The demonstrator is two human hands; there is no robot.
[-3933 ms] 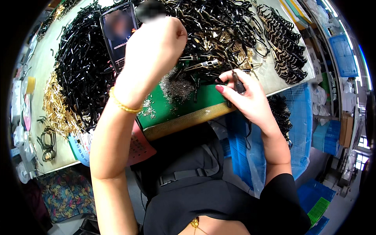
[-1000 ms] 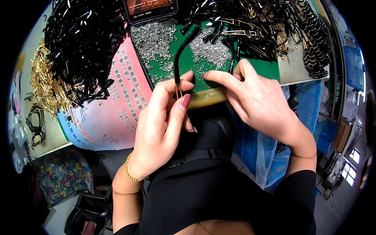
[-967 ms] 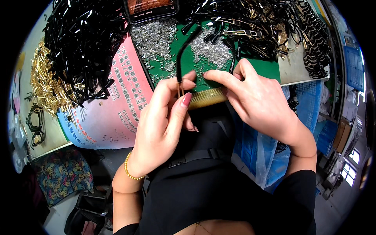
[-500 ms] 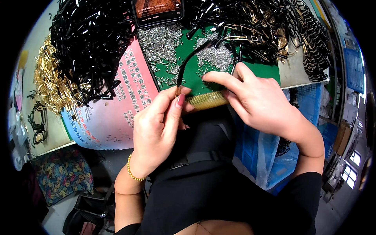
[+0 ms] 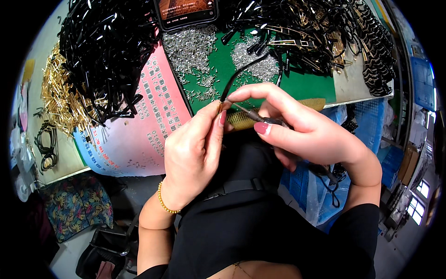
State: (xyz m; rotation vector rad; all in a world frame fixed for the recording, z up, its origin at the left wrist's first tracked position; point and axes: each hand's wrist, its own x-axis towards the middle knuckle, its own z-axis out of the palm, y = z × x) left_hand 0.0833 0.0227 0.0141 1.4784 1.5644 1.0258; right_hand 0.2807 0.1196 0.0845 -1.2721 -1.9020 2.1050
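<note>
- While the left hand [image 5: 188, 156] pinches one curved black temple arm [image 5: 230, 83] between closed thumb and finger, its far end sits over the green mat [image 5: 309, 87];
- right hand [image 5: 309, 132] is curled closed round one thin-shafted tool [image 5: 254, 115]; its tip's right by the arm's near end, can't tell if touching;
- two heaps of silver bits [image 5: 186, 51] on the mat; one phone [image 5: 189, 22] just beyond the left heap

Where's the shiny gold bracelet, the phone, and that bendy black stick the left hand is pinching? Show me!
Gold bracelet [image 5: 161, 201]: head view, on its beads at the left side.
Phone [image 5: 187, 10]: head view, on its lit screen.
Black stick [image 5: 233, 76]: head view, midway along its curve.
</note>
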